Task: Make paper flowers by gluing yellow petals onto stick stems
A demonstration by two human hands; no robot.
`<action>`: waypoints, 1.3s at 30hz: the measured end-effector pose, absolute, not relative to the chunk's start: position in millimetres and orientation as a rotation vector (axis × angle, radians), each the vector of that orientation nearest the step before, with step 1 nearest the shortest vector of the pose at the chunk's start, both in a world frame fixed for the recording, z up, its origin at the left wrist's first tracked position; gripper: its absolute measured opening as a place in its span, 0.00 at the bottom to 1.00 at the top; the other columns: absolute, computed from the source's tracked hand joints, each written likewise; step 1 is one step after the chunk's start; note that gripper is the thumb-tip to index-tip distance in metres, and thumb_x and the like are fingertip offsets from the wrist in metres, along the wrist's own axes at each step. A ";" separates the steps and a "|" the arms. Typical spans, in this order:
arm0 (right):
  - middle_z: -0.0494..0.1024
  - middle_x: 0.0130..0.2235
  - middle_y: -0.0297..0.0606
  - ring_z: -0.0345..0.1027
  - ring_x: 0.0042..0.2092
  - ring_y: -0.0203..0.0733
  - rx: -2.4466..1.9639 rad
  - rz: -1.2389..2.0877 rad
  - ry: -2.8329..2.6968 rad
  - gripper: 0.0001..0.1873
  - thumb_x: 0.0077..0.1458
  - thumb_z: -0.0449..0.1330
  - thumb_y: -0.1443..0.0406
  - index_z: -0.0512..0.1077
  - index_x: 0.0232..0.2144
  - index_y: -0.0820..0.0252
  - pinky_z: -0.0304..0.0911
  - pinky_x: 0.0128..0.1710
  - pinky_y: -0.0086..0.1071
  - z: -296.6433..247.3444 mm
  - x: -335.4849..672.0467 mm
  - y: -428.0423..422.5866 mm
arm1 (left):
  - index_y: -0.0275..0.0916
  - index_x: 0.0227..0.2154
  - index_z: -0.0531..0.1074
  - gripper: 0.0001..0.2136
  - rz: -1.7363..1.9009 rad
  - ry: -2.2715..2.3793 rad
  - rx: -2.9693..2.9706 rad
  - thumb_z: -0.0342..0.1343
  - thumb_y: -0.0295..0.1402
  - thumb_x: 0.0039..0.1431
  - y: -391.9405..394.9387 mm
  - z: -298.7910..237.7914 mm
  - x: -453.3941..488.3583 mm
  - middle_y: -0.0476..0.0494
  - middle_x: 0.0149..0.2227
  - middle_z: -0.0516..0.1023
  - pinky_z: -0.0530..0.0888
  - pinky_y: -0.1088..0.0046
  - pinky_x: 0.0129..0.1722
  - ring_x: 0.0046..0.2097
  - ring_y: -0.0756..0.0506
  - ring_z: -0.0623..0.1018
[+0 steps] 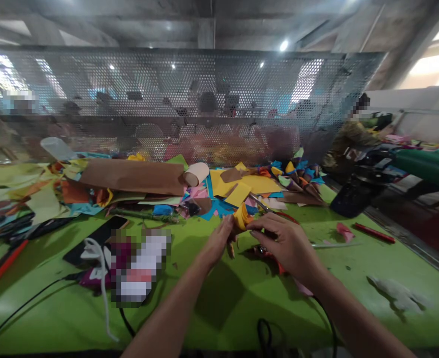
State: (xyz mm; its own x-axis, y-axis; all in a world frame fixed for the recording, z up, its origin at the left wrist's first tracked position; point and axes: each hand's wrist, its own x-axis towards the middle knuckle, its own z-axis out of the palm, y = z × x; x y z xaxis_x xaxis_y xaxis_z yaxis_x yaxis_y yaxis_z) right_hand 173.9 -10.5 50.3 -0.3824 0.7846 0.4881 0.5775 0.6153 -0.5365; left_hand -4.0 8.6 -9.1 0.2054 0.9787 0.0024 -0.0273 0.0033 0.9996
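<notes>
A small yellow-orange paper flower (242,217) with a brown base is held above the green table. My left hand (219,238) is closed round its lower left side, and the fingers partly cover the brown part. My right hand (281,236) has its thumb and fingers pinched together at the flower's right edge; whether they grip the paper itself is hard to see. Just behind the flower lies a pair of scissors (261,203), partly hidden by the right hand. Under the right wrist are some dark and red items, too blurred to name.
Coloured paper (256,183) and a brown sheet (133,176) pile up along the back, before a perforated metal screen (204,99). Finished-looking paper cones (297,174) stand at back right. A phone (94,238), power strip (96,276) and cables lie left; a red pen (374,232) right.
</notes>
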 end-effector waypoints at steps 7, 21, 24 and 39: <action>0.80 0.36 0.36 0.74 0.39 0.42 -1.055 0.314 -2.109 0.08 0.58 0.58 0.70 0.77 0.34 0.55 0.65 0.39 0.33 49.2 170.9 -10.6 | 0.39 0.35 0.71 0.32 1.093 1.057 1.290 0.41 0.65 0.55 10.8 -12.5 -4.5 0.49 0.25 0.67 0.62 0.72 0.29 0.27 0.49 0.65; 0.77 0.37 0.37 0.72 0.39 0.42 -1.090 0.321 -2.123 0.06 0.60 0.58 0.70 0.75 0.33 0.58 0.62 0.40 0.32 45.3 168.8 -7.3 | 0.39 0.36 0.71 0.33 1.119 0.999 1.256 0.42 0.66 0.53 12.7 -14.3 -2.2 0.51 0.23 0.64 0.59 0.72 0.28 0.27 0.48 0.63; 0.77 0.37 0.37 0.72 0.39 0.42 -1.096 0.319 -2.134 0.06 0.61 0.58 0.70 0.75 0.34 0.58 0.62 0.40 0.33 45.4 169.2 -7.8 | 0.39 0.37 0.70 0.33 1.110 0.993 1.242 0.42 0.66 0.53 11.9 -14.3 -2.6 0.51 0.23 0.65 0.59 0.72 0.28 0.26 0.49 0.62; 0.78 0.39 0.36 0.73 0.40 0.40 -0.993 0.274 -2.076 0.09 0.61 0.58 0.71 0.76 0.39 0.55 0.64 0.42 0.31 42.1 170.9 -12.0 | 0.37 0.36 0.70 0.33 1.075 0.953 1.231 0.40 0.65 0.55 10.8 -12.8 -2.5 0.49 0.25 0.67 0.60 0.73 0.26 0.26 0.50 0.62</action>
